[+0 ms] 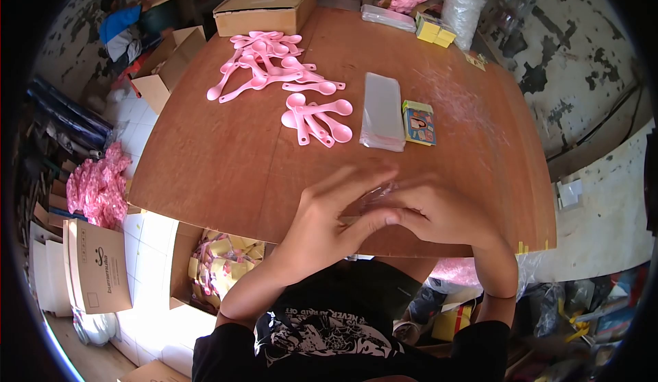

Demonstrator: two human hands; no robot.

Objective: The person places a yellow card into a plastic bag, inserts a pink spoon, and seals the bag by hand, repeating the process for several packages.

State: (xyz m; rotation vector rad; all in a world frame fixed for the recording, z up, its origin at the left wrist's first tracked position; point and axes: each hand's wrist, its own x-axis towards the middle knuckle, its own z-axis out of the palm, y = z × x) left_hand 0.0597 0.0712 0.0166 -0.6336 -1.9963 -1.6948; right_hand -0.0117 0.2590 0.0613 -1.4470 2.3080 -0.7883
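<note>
Near the table's front edge my left hand point(336, 210) and my right hand point(439, 210) meet, fingers curled toward each other. A crumpled bit of clear plastic point(377, 194) shows between them, and both hands seem closed on it; the fingertips partly hide it. Beyond them lies a small group of pink measuring spoons point(317, 118). Right of those spoons is a flat stack of clear plastic bags point(382, 111), with a small stack of printed cards point(419, 123) beside it. A larger heap of pink spoons point(264, 66) sits farther back.
A cardboard box point(266, 8) stands at the table's back left. Yellow card packs point(435, 29) and a roll of clear plastic point(466, 5) are at the back right. Loose clear strips point(459, 101) lie on the right. An open carton point(181, 262) of packets stands below the front edge.
</note>
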